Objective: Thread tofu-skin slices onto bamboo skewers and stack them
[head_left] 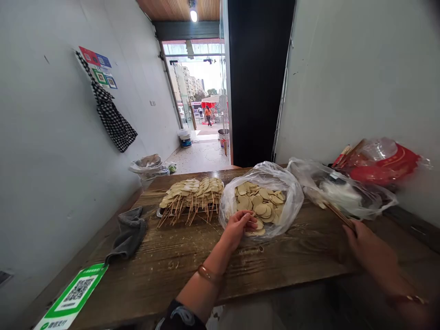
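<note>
My left hand reaches over the near rim of a clear plastic bag, its fingers curled together at the pale round slices that look like potato. Whatever lies between those fingertips is hidden. Off to the right, my right hand is closed around a small bunch of thin wooden skewers, which point forward and left. Left of the bag, loaded skewers of the same slices are piled on a metal tray, their bare sticks pointing toward me.
A grey cloth and a green QR card lie on the left of the wooden table. Another plastic bag and a red package sit at the right by the wall. A lined bin stands beyond the table.
</note>
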`<state>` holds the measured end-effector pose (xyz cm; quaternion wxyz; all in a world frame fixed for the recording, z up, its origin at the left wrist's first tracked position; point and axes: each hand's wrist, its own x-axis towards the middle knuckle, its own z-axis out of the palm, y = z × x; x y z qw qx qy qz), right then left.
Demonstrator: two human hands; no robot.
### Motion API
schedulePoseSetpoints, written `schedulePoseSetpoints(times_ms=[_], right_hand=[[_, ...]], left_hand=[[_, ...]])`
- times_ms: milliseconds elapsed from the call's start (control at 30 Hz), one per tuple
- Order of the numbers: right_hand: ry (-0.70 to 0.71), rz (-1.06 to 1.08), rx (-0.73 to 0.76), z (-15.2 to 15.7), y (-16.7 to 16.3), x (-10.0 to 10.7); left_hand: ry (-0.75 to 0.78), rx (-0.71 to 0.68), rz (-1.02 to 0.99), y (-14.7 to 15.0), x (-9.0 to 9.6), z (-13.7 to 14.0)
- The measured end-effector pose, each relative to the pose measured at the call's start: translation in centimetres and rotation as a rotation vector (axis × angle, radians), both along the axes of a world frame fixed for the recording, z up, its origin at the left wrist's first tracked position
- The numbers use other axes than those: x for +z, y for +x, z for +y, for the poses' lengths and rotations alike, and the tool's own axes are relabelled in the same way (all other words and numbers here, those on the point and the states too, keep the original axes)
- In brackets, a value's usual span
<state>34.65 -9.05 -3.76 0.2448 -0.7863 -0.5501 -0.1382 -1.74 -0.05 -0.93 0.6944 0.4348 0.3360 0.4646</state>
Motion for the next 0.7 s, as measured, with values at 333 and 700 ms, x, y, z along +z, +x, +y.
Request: schedulePoseSetpoints(times_ms=[333, 700], right_hand=[[-0.047, 0.217, 0.534, -2.4, -9.6, 5.5], [-0.039, 0.333, 0.773, -2.1, -13.2, 5.7]], left_hand=[[0.187, 0.01, 0.151, 2.3, 4.6, -2.5], [0.315, 0.001, 0.18, 3.3, 7.2, -5.8]])
